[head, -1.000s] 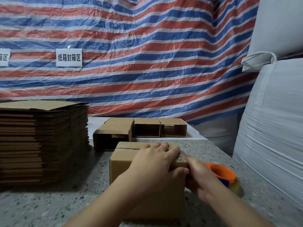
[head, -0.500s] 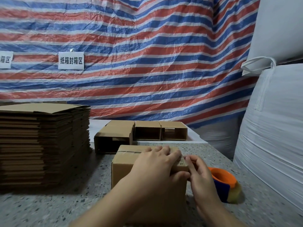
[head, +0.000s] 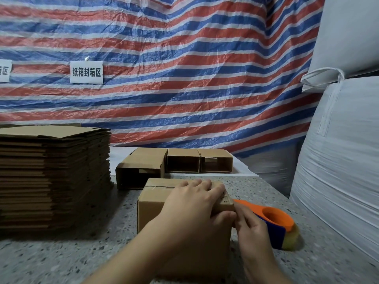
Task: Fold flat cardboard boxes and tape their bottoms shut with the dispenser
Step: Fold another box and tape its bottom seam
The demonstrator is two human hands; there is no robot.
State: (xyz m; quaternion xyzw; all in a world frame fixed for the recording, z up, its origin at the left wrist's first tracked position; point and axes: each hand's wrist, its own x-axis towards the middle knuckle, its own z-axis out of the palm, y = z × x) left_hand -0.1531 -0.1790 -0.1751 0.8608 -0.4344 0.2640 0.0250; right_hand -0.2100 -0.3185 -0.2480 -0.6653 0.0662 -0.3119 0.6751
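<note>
The box (head: 155,203) being sealed is standing near the front edge of the worktop (head: 61,259), taped bottom facing up. The left hand (head: 192,210) is lying flat across that top face, fingers straight and together, thumb wrapping the near right corner, probably to keep the box from sliding. The right hand (head: 249,228) is pressing against the box's right side just below the top edge, fingers curled at the tape end, apparently smoothing it down; whether it is pinching tape cannot be determined. The dispenser (head: 274,220) is lying on the worktop just beside the right hand, unheld and within reach. A stack of flat boxes (head: 51,177) is standing at the left edge. Three folded boxes (head: 174,162) are lying on their sides toward the back edge.
</note>
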